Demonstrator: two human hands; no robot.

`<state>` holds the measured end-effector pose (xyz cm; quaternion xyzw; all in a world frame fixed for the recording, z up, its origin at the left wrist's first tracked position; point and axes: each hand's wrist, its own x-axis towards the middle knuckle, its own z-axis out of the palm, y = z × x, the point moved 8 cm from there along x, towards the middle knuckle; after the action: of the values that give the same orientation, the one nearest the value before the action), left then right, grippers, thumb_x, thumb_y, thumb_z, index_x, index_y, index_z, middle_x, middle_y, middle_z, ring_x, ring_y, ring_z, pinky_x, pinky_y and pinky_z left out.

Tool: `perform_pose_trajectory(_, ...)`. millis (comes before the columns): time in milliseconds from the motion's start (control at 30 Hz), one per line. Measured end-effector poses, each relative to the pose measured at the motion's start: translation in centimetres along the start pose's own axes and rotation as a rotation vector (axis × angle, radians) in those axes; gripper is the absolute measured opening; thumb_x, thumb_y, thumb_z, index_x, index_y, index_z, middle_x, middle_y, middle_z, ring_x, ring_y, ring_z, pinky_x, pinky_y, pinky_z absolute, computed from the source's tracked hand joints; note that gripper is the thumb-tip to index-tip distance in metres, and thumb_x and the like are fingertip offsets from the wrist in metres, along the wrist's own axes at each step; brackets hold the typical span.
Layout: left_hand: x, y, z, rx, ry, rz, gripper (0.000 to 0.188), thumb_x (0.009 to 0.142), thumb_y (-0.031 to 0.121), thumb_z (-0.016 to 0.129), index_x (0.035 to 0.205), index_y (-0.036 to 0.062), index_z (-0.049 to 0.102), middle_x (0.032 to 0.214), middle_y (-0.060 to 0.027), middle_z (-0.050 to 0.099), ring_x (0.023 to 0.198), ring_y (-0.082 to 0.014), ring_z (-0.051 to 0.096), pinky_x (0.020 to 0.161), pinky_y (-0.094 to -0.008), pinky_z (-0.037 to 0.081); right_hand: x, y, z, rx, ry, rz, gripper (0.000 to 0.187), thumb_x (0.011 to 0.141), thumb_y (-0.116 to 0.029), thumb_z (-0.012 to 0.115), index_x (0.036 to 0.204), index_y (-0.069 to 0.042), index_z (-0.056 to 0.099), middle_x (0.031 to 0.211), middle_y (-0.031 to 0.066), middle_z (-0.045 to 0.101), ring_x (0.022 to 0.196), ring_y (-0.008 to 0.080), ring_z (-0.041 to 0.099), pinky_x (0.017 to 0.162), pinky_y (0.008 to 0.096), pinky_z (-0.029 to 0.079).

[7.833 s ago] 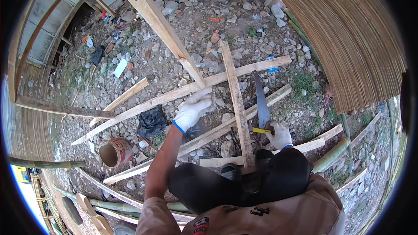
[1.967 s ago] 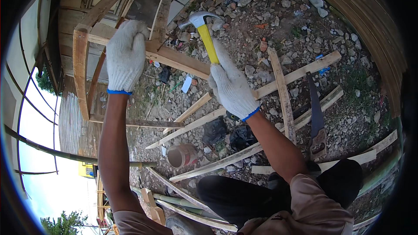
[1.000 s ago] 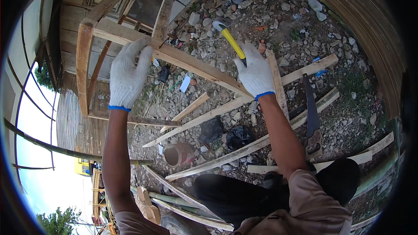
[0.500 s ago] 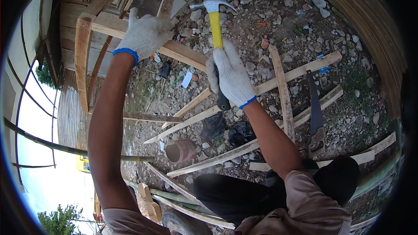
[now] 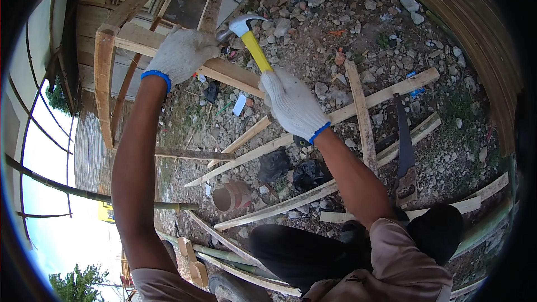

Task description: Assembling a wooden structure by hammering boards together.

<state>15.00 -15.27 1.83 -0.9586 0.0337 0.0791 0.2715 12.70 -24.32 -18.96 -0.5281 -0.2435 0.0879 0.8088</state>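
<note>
From the head camera, the right hand, in a white knit glove with a blue cuff, is wrapping its fingers tightly around the yellow handle of a steel-headed claw hammer. The hammer head is sitting above and to the left of that grip, right beside the left hand, which is gloved the same way and is closing over the pale wooden rail of a timber frame. Whether the left fingers are pinching a nail there is too small to tell.

Half a second ago the hammer was standing nearly upright with its head raised clear of the left glove; now the handle is leaning left and the head is coming down at the rail, just next to the left fingers. The work is in the middle of a strike on the frame joint, so the steadying fingers are lying very near the blow.

Below the right wrist, loose pale wooden slats are lying crossed on the stony ground, with a dark handsaw further right and a clay pot lower left.
</note>
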Motion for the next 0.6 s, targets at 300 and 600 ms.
perform_pose_trajectory(300,0.1,0.0,0.1,-0.175,0.01,-0.101,0.047,0.094,0.034,0.068,0.125,-0.001,0.071,0.118,-0.024,0.072,0.113,-0.0332,0.069,0.101,-0.0401,0.05,-0.7,2.1,0.3,1.294,0.015,-0.017,0.034,0.11,-0.044,0.047,0.104,-0.011,0.053,0.068,-0.0037,0.044,0.055,0.006,0.047,0.045,0.0236,0.037)
perform_pose_trajectory(600,-1.4,-1.0,0.1,0.028,0.054,-0.025,0.039,0.098,0.03,0.063,0.123,0.001,0.071,0.123,-0.0208,0.071,0.117,-0.0351,0.065,0.107,-0.0465,0.046,-1.7,2.2,-0.2,0.498,0.042,0.207,0.04,0.109,-0.045,0.048,0.106,-0.006,0.056,0.076,0.0021,0.056,0.065,0.0082,0.055,0.058,0.0287,0.048)
